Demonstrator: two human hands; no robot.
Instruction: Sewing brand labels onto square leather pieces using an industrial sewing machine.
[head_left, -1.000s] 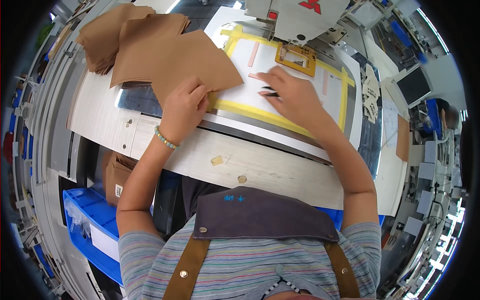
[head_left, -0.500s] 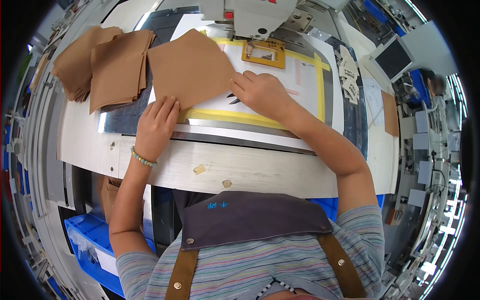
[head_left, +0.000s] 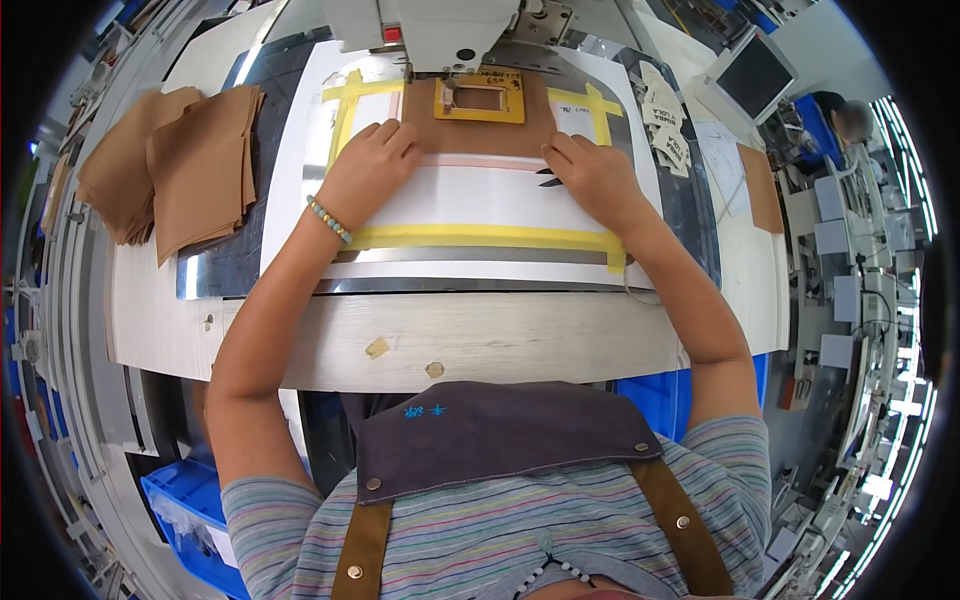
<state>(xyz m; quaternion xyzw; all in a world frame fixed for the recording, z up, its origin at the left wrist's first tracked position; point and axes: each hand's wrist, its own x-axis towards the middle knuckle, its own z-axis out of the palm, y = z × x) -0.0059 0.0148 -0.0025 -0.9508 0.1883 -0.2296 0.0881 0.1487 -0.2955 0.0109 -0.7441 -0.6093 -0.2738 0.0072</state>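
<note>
A brown sheet [head_left: 480,138], like leather or thick cloth, lies flat on a white board [head_left: 470,200] edged with yellow tape. Its far part runs under a yellow rectangular frame [head_left: 509,110] below the head of a sewing machine [head_left: 455,35]. My left hand [head_left: 372,172] is closed at the sheet's near left corner. At the near right corner, my right hand [head_left: 598,182] has its fingertips closed on the edge. Two dark pointed blades [head_left: 550,178], like thread snips, stick out from under that hand; its fingers hide the rest.
Stacks of brown sheets [head_left: 205,165] lie at the left. Printed pale cloth pieces [head_left: 663,118], a brown piece [head_left: 760,188] and a small monitor [head_left: 752,75] are at the right. Blue bins [head_left: 185,520] stand below the table's front edge [head_left: 480,385].
Both hands have moved the brown sheet away from me, from the left of the board to under the yellow frame. It now lies straight and flat. My view has shifted slightly.
</note>
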